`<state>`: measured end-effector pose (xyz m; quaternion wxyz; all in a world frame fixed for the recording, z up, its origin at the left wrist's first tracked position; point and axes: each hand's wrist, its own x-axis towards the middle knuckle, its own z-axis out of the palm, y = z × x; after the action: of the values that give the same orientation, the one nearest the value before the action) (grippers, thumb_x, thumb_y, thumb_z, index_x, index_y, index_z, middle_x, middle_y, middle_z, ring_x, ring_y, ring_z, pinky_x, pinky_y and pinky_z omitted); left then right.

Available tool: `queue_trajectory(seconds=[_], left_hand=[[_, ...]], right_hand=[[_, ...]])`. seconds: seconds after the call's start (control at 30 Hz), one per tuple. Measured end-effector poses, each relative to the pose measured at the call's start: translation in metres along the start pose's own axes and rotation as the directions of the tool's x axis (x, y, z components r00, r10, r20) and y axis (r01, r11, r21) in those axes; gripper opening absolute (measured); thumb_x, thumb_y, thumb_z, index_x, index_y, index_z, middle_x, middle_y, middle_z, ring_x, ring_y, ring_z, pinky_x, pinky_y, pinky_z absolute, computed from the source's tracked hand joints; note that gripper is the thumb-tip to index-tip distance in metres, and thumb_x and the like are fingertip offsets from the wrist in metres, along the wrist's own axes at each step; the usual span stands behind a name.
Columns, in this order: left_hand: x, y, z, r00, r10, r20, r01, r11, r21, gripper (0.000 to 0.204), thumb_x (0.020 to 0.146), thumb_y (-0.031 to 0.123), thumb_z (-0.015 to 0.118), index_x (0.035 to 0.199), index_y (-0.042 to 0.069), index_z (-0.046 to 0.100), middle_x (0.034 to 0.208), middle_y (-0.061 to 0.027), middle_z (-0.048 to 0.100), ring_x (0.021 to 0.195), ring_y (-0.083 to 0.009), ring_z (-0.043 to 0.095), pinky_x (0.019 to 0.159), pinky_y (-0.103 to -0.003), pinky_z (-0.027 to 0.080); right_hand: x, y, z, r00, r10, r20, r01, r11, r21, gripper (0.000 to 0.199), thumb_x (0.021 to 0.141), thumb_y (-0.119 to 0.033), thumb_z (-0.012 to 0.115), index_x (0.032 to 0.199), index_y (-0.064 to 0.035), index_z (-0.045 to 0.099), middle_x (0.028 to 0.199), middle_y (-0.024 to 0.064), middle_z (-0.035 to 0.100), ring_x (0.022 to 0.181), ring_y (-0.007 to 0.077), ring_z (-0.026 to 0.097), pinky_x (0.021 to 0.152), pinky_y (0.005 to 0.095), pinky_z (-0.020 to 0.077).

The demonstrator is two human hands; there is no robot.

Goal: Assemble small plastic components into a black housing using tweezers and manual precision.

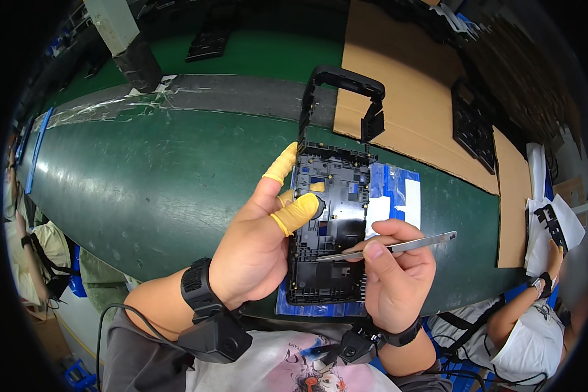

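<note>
A black plastic frame (346, 225) with many ribs, slots and small brass-coloured inserts stands before me, its open loop end pointing away. My left hand (248, 242), in yellow finger cots, grips its left side with the thumb laid across the front. Metal tweezers (411, 244) are pinched in my right hand (398, 277). Their tips touch or hover just over the lower part of the frame; whether anything is between them is too small to tell. Under the frame lies a blue and clear plastic bag (393, 189) with white labels.
A green work table (157, 183) spreads out in front. Cardboard sheets (398, 78) lie at the far right, with another black frame (473, 127) on them. A post (127, 46) rises at the far left. At right a co-worker's hand (554, 261) holds a black part.
</note>
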<state>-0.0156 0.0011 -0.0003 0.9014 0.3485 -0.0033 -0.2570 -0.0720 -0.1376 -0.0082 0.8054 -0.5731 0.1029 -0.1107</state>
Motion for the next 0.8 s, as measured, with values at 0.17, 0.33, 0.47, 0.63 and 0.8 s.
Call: queue_trajectory(seconds=[0.17,0.33,0.47,0.63,0.8], left_hand=[[0.0002,0.0005,0.0016,1.0,-0.005,-0.011,0.005,1.0,-0.015,0.056,0.081,0.012,0.049,0.129,0.014,0.02,0.119,-0.0092,0.04,0.105,-0.0192,0.043,0.089,-0.033,0.035],[-0.0001,0.0012,0.0016,1.0,-0.004,-0.013,0.004,1.0,-0.007,0.055,0.081,0.012,0.048,0.129,0.013,0.02,0.119,-0.0094,0.04,0.105,-0.0192,0.043,0.089,-0.033,0.035],[-0.0002,0.0001,0.0008,1.0,0.004,-0.019,-0.004,1.0,0.008,0.055,0.081,0.012,0.047,0.129,0.013,0.02,0.119,-0.0095,0.04,0.105,-0.0194,0.043,0.088,-0.033,0.035],[-0.0004,0.0015,0.0029,1.0,-0.01,-0.027,0.01,1.0,0.019,0.056,0.081,0.013,0.048,0.129,0.013,0.019,0.118,-0.0097,0.04,0.105,-0.0194,0.043,0.088,-0.033,0.036],[0.0011,0.0038,0.0055,0.999,-0.023,-0.044,0.021,0.999,-0.049,0.053,0.083,0.001,0.04,0.129,0.011,0.014,0.115,-0.0108,0.042,0.102,-0.0173,0.045,0.085,-0.03,0.04]], right_hand=[[0.0006,-0.0008,0.0028,1.0,-0.008,0.007,0.008,1.0,0.008,0.025,0.071,0.0,0.057,0.094,0.005,0.048,0.067,0.0095,0.056,0.048,0.006,0.042,0.054,0.0226,0.0435],[0.0017,-0.0023,0.0045,1.0,0.003,0.004,-0.004,1.0,0.031,0.025,0.071,-0.001,0.057,0.094,0.005,0.048,0.065,0.0085,0.055,0.049,0.0071,0.044,0.055,0.0233,0.044],[0.0028,-0.0011,0.0039,1.0,-0.002,0.013,0.001,1.0,0.022,0.025,0.071,-0.001,0.057,0.094,0.0051,0.048,0.065,0.0082,0.055,0.049,0.0077,0.045,0.055,0.0237,0.0446],[0.0029,-0.0013,0.0024,1.0,0.004,0.018,-0.004,1.0,0.014,0.025,0.071,-0.001,0.057,0.094,0.0051,0.048,0.065,0.0076,0.055,0.05,0.0081,0.046,0.056,0.024,0.0449],[0.0035,-0.0021,0.0031,1.0,0.014,0.007,-0.014,0.999,0.028,0.025,0.071,0.0,0.057,0.094,0.005,0.048,0.064,0.0076,0.055,0.05,0.0082,0.046,0.056,0.0245,0.0451]])
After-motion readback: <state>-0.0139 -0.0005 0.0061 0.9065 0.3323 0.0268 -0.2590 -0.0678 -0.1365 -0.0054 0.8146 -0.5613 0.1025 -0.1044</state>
